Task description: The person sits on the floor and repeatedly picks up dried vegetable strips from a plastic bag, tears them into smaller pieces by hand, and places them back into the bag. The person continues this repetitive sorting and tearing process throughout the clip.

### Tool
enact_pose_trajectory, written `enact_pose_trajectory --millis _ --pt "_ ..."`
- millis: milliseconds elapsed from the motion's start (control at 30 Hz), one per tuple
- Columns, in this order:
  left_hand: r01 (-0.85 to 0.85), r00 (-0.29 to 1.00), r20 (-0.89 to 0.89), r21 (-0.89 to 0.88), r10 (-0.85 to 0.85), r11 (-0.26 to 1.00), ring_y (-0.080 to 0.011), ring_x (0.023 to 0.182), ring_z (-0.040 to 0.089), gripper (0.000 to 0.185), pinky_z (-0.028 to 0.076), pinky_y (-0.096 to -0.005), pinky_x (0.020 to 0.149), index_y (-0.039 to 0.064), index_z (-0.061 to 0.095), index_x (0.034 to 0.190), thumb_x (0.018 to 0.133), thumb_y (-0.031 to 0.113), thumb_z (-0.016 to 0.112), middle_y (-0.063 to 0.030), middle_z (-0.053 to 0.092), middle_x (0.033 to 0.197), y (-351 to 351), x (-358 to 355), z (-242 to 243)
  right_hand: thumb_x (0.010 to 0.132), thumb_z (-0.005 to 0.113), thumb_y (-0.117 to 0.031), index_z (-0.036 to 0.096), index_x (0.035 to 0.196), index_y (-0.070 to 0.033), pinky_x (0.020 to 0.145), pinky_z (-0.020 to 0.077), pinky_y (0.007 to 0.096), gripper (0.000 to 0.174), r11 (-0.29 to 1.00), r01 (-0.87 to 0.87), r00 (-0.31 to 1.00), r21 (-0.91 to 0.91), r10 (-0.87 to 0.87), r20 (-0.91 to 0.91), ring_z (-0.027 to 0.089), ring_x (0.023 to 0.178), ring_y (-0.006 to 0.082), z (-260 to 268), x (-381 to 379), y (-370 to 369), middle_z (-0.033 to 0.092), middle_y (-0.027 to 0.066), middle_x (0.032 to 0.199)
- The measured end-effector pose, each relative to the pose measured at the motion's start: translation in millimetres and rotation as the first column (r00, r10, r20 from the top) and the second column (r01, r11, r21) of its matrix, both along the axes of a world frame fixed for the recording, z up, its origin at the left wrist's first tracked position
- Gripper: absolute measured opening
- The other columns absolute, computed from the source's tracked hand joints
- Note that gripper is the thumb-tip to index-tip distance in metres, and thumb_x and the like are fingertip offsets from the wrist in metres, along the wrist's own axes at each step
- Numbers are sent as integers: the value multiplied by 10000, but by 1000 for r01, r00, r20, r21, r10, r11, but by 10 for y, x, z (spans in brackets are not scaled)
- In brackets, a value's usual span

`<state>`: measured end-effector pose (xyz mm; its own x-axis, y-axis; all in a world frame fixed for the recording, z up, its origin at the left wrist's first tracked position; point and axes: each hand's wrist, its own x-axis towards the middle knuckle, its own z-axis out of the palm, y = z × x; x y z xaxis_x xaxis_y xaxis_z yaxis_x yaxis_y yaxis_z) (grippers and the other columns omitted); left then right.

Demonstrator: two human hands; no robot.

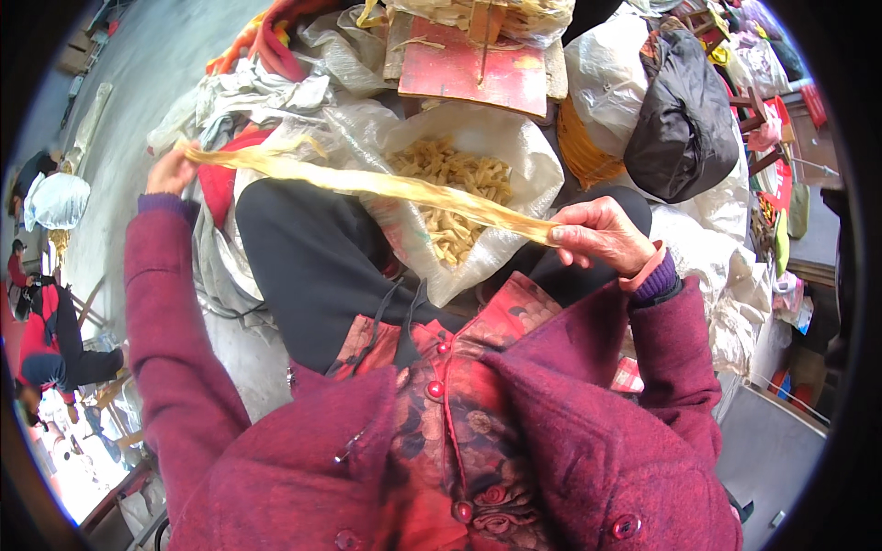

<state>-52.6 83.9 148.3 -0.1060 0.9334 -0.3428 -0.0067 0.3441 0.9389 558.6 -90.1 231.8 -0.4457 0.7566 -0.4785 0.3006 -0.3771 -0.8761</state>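
A long, pale-yellow strip (386,184), which looks like dried plant material, is stretched across my lap. Its far left end is pinched in my left hand (172,171), held out past my left knee. My right hand (598,233) grips the other end between thumb and fingers, above my right knee. Below the strip, between my knees, an open white woven plastic sack (534,162) holds many short yellow pieces (451,237) of similar colour. The strip slants slightly down to the right and hides part of the sack's contents.
Beyond the sack stands a red-painted wooden board (441,76) with a thin upright metal piece (484,52). A black bag (682,117) and a white sack (606,55) are at the right. Crumpled cloths (265,93) lie on the left. Other people (48,330) are at far left.
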Motion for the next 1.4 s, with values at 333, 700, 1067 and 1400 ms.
enact_pose_trajectory --millis 333,700,1067,1400 --pt "870 481 -722 465 -498 166 -139 823 573 256 462 -268 736 30 571 1056 826 140 593 -69 589 899 -982 3315 417 729 569 -52 618 878 -65 585 451 363 157 459 -414 885 786 2 465 588 698 303 -114 -666 328 549 126 712" --pt "788 546 -827 453 -135 418 -277 626 566 26 460 -362 527 80 488 784 763 80 503 -91 499 666 -1310 3629 -12 909 472 -411 622 939 -75 484 322 183 369 976 208 969 65 -215 123 428 545 57 -551 -413 317 592 2 721" --pt "735 640 -152 407 -753 542 -88 526 500 214 393 -271 500 38 605 684 791 215 660 -35 506 531 -1052 3590 231 852 595 -197 644 956 -7 441 306 190 222 986 -154 974 -61 141 -177 405 485 27 -116 -716 15 521 -80 630" --pt "833 427 742 -102 -517 543 -34 525 357 119 322 -195 497 113 526 976 883 184 551 62 443 642 -1276 3617 37 817 642 -143 652 978 -1 631 496 234 215 952 162 958 261 -88 -273 641 709 131 -415 -797 174 666 68 764"
